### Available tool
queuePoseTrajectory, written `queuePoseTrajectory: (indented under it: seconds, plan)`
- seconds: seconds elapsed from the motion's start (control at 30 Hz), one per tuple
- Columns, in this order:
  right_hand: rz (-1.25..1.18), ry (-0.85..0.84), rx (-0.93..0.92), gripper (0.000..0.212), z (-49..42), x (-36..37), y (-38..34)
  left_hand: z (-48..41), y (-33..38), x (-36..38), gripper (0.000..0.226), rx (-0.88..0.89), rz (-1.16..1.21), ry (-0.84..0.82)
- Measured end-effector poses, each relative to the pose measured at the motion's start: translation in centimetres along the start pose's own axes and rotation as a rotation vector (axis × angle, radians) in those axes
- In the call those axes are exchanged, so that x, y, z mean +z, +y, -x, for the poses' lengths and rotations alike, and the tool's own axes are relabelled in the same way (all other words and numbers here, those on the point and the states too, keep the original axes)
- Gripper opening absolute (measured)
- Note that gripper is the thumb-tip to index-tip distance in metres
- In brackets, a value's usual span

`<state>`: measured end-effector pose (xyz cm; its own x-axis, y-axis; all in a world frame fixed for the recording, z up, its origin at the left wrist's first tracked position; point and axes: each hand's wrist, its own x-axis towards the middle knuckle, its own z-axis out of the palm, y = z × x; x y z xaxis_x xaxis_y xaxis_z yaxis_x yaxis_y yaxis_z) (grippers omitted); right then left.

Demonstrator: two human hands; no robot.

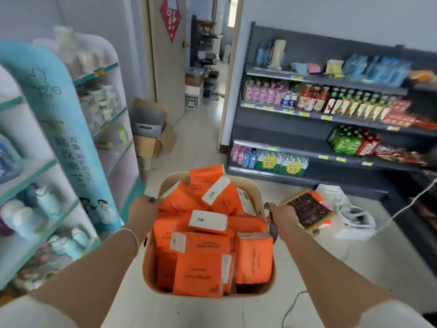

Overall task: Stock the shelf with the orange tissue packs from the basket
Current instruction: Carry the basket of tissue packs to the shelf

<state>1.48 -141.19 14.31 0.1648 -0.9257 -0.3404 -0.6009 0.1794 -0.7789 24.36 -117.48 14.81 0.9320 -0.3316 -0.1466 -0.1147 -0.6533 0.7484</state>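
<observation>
Our left hand (144,209) grips the beige basket (148,268) at its nine o'clock rim and our right hand (281,216) at three. Orange tissue packs (201,268) fill it. A dark shelf (283,133) stands at two o'clock.

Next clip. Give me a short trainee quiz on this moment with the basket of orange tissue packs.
1. True or false: the left hand and the right hand each grip a side of the basket.
2. Where are the orange tissue packs? A on the floor; B in the basket; C in a cardboard box.
3. Fill in: the dark shelf with drink bottles stands to the person's ____.
Key: 1 true; 2 B; 3 right.
</observation>
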Motion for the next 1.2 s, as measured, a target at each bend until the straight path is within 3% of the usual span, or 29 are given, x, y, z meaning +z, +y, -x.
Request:
queuePoseTrajectory:
  seconds: [0.23, 0.47, 0.77, 1.2]
  plan:
    - [-0.042, 0.086, 0.045, 0.029, -10.4, -1.8, -2.5, -7.2, 6.4, 7.2, 0.044, 0.11, -0.021, -0.077]
    - [-0.174, -0.009, 0.092, 0.026, -21.0, -0.9, -6.6, -15.0, 11.0, 13.3, 0.047, 0.022, -0.042, -0.084]
    - [-0.051, -0.09, 0.117, 0.023, -32.1, 1.0, -12.1, -25.2, 16.2, 18.9, 0.043, 0.011, -0.091, -0.094]
    - [-0.195, 0.015, 0.132, 0.029, -48.7, -0.6, -19.5, -40.2, 30.3, 30.3, 0.045, 0.11, -0.073, -0.163]
